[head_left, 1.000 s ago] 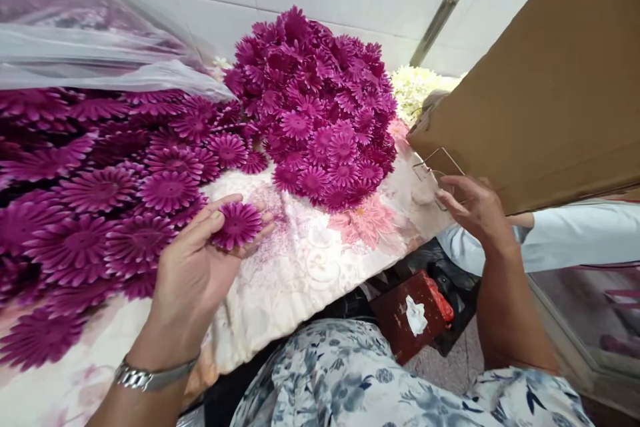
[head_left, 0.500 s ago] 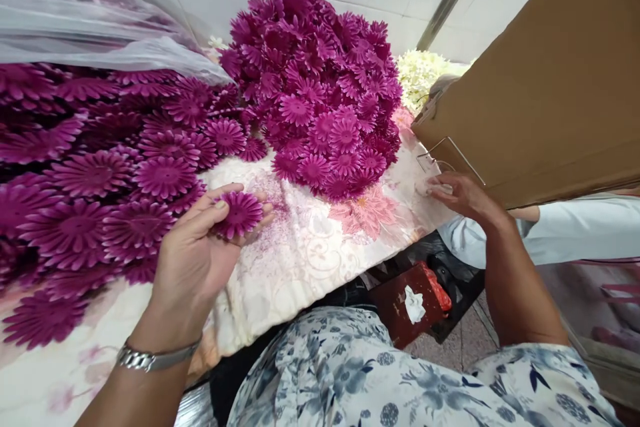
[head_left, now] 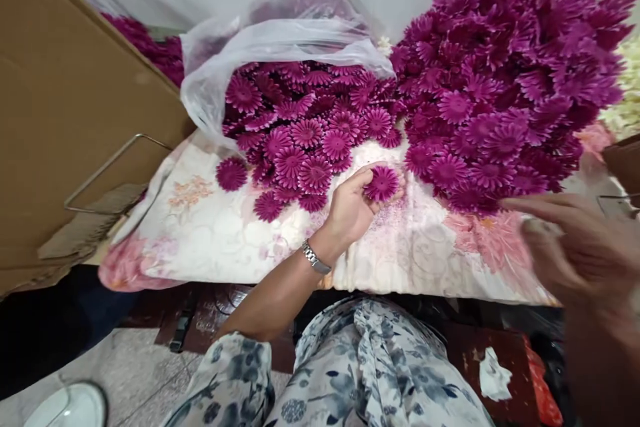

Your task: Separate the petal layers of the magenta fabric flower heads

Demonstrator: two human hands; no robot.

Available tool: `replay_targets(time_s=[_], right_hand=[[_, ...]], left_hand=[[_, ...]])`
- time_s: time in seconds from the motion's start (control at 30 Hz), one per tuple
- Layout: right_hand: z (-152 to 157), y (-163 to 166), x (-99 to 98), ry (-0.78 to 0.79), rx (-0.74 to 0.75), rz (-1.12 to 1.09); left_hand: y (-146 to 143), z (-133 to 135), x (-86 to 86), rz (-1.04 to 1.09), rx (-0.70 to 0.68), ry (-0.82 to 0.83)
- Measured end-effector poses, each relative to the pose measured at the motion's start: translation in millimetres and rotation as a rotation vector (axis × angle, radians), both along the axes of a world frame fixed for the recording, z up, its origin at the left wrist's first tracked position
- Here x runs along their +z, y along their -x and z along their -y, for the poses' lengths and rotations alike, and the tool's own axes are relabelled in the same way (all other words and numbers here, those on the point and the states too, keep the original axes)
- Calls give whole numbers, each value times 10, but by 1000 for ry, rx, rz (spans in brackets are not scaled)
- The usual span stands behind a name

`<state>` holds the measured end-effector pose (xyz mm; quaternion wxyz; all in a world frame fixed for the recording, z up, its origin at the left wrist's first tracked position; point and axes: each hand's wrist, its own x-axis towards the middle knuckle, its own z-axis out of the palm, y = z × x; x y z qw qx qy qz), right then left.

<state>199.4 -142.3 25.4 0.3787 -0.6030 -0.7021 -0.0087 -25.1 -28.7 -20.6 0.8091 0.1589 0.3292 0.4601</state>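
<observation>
"Magenta, many-petalled, flat: why hold that artificial flower head (head_left: 382,183) by its rim?"

"My left hand (head_left: 351,205) pinches it, thumb on top, fingers beneath, probably to leave its face uncovered. It sits above the cloth-covered, flower-printed desk (head_left: 425,253), between magenta blooms (head_left: 306,133) spilling from a translucent plastic bag (head_left: 295,40) and a tall magenta flower heap (head_left: 490,93)."

"And the other grip?"

"My right hand (head_left: 585,247) is blurred at the heap's near edge; I can't tell whether it holds anything."

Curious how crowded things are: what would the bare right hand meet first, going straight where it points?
Probably the lower edge of the big heap of purple daisy-shaped flowers, though blur leaves depth unclear.
</observation>
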Motion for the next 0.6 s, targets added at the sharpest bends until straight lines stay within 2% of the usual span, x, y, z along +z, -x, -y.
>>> replay_targets(time_s=[0.03, 0.13, 0.2, 0.3, 0.43, 0.6], right_hand=[[-163, 225, -65, -27, 159, 30], [-580, 739, -278, -94, 368, 250], [-742, 927, -411, -79, 395, 401], [-809, 1024, -553, -65, 384, 526], [-769, 970, -599, -75, 412, 474], [-820, 897, -499, -70, 406, 165]], left_hand=[[-3, 2, 3, 0, 9, 4], [-10, -6, -7, -10, 23, 5], [-6, -26, -35, 8, 48, -36], [10, -66, -89, 34, 116, -106], [33, -99, -109, 3, 221, -63], [55, -87, -61, -32, 185, -142]])
